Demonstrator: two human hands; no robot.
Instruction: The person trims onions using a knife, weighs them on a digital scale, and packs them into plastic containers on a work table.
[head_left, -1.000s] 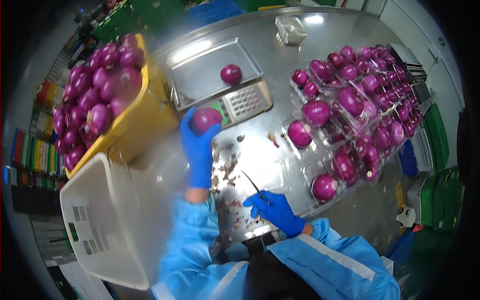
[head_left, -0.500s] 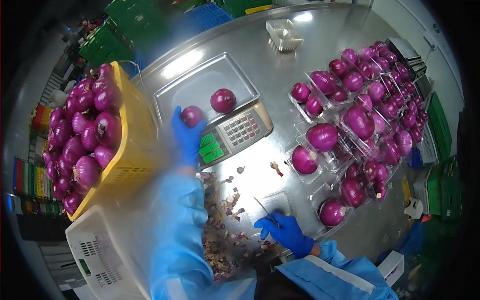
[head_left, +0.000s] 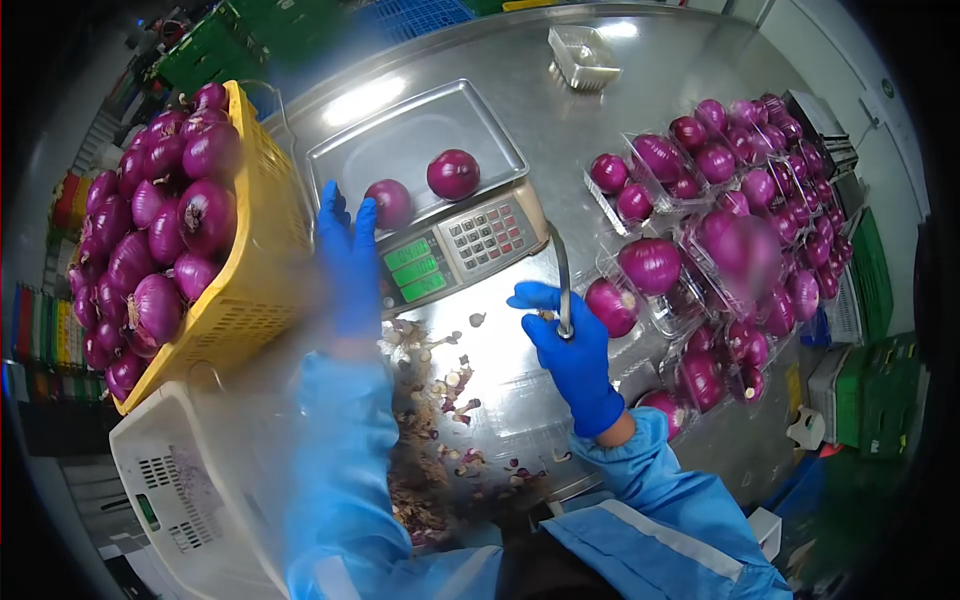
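My left hand (head_left: 348, 262), in a blue glove, is open with its fingers spread at the near-left edge of the scale's steel tray (head_left: 440, 110). Beside its thumb sits a red onion (head_left: 392, 204) on the tray; whether they touch I cannot tell. A second red onion (head_left: 453, 174) rests farther right on the same tray. Below it, the scale (head_left: 480, 240) shows lit green digits. My right hand (head_left: 578, 360), also gloved, is closed around a small knife (head_left: 563, 275) whose thin, curved blade points up and away from me, right of the scale.
A yellow crate (head_left: 262, 215) heaped with red onions stands at left, above a white basket (head_left: 165, 490). Clear plastic trays of onions (head_left: 650, 265) crowd the right side. Dry peelings (head_left: 425, 450) litter the steel table near me. Empty clear trays (head_left: 585, 58) sit at the back.
My left hand has let go of the left onion on the tray and drawn back leftward, opening. My right hand has risen toward the scale with the knife, its blade now pointing more upward.
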